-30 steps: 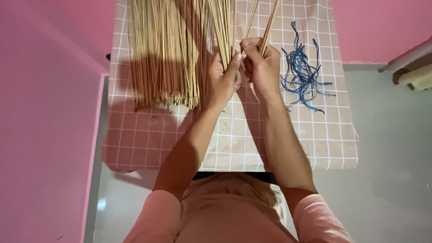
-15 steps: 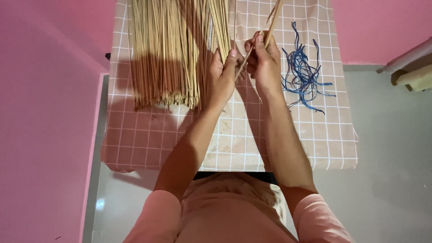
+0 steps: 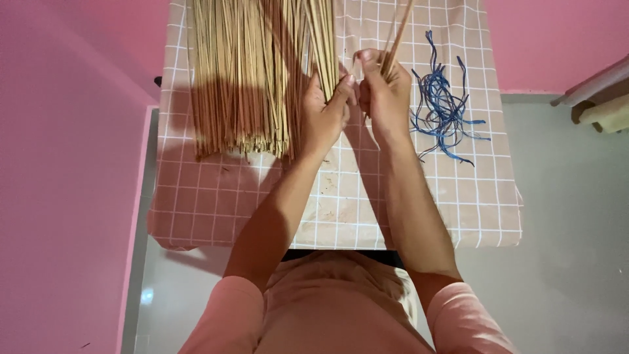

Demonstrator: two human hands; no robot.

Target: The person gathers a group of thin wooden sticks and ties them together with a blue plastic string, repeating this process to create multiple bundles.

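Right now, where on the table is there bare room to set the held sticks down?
Bare cloth lies along the table's near edge, below the stick pile and the blue strings. The far half is crowded: pile, both hands, strings.

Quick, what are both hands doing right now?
Left hand: closed, pinching sticks at the edge of the big stick pile.
Right hand: closed, holding a few thin sticks.

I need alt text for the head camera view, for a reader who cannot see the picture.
Seen from above, the right hand grips a few thin sticks while the left hand rests at the edge of a large pile of tan sticks. Both are over a table with a checked cloth; a tangle of blue strings lies to the right.
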